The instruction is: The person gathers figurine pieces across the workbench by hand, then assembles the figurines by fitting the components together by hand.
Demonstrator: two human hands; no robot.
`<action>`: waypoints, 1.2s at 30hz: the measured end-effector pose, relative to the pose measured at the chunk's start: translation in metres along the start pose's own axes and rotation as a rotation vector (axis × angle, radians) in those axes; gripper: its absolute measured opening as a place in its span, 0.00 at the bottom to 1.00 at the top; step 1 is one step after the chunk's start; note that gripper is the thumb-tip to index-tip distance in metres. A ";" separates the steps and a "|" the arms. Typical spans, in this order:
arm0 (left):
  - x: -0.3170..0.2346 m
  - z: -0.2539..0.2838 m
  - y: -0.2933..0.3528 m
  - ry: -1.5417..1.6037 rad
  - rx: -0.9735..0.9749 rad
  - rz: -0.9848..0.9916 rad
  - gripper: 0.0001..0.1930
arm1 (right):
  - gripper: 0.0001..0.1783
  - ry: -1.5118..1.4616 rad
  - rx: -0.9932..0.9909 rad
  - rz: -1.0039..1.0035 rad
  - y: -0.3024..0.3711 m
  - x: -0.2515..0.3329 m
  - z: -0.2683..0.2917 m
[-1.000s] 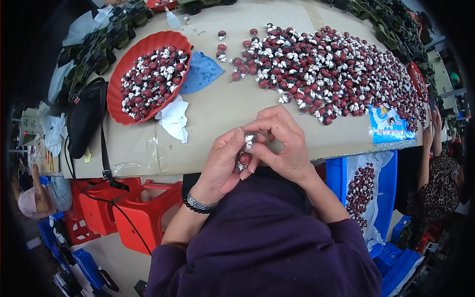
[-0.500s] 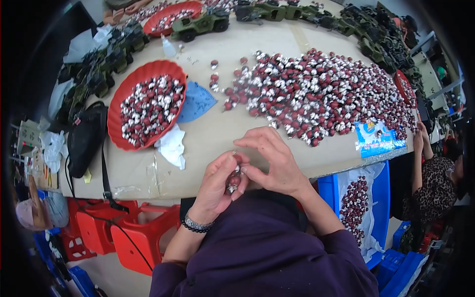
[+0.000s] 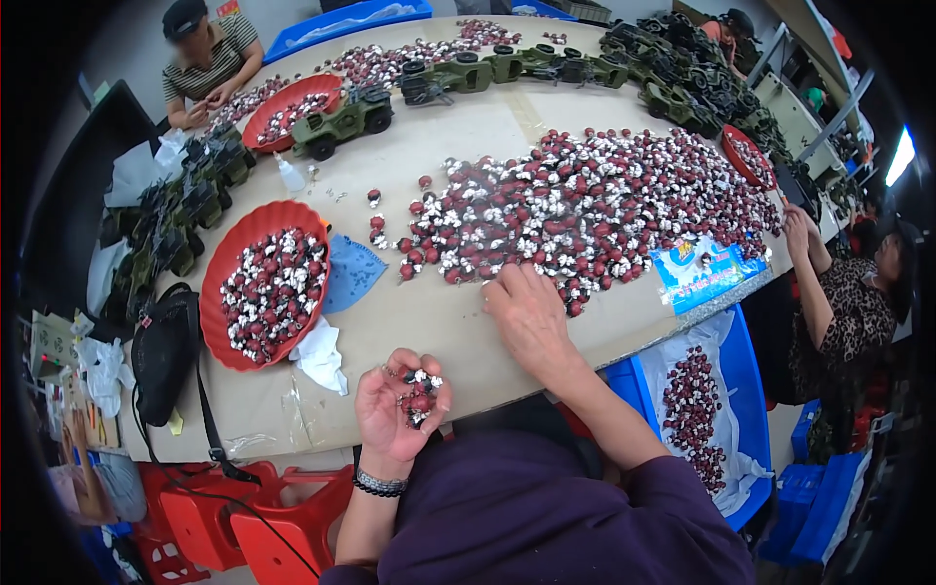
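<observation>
Several small red, white and black figures (image 3: 420,400) lie in the cupped palm of my left hand (image 3: 382,419), its fingers curled around them above the table's near edge. My right hand (image 3: 531,322) is at the near edge of a broad pile of the same figures (image 3: 585,210). Its fingers are bent down and close together, touching the pile; what they pinch, if anything, is hidden. Left of the pile, a fluted red bowl (image 3: 213,302) holds more figures. Beside the bowl are a blue cloth (image 3: 353,276) and a crumpled white tissue (image 3: 320,357).
A blue packet (image 3: 707,275) lies near the table's right front edge. Green toy vehicles (image 3: 341,122) line the far and left sides. A small white bottle (image 3: 290,174) stands behind the bowl. A blue crate (image 3: 746,409) is at my right; co-workers sit across and to the right.
My right hand has left my left hand and reached forward to the pile. My left hand has turned palm up, showing the figures in it. The view has tilted up, revealing a person across the table.
</observation>
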State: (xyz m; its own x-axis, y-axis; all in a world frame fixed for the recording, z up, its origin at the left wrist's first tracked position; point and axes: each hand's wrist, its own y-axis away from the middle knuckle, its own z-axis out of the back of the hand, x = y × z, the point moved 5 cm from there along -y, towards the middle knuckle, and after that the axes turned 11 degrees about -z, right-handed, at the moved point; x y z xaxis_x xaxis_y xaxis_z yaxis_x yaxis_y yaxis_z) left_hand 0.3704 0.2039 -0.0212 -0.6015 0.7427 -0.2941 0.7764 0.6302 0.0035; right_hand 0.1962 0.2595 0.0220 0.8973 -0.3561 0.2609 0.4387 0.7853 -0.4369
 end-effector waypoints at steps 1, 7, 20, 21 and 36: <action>0.000 0.001 0.000 0.027 -0.012 -0.007 0.20 | 0.10 0.007 -0.008 -0.006 0.001 0.002 0.002; 0.005 0.012 0.006 -0.188 0.077 -0.050 0.18 | 0.08 -0.891 0.290 -0.166 0.011 0.016 0.020; 0.013 -0.009 0.001 -0.399 -0.124 -0.046 0.18 | 0.10 -1.520 0.231 -0.196 0.037 0.034 0.002; 0.013 -0.007 0.003 -0.397 -0.136 -0.049 0.18 | 0.10 -1.594 0.212 -0.226 0.040 0.034 -0.001; 0.016 -0.005 0.008 -0.274 -0.136 -0.075 0.17 | 0.08 -1.520 0.145 -0.176 0.049 0.040 -0.004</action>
State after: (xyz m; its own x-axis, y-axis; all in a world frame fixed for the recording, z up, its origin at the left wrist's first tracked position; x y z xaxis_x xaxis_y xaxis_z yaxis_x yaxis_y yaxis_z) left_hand 0.3662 0.2219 -0.0215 -0.5688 0.6164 -0.5446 0.6887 0.7189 0.0944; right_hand 0.2541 0.2818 0.0081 -0.0998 0.3195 0.9423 0.4417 0.8629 -0.2458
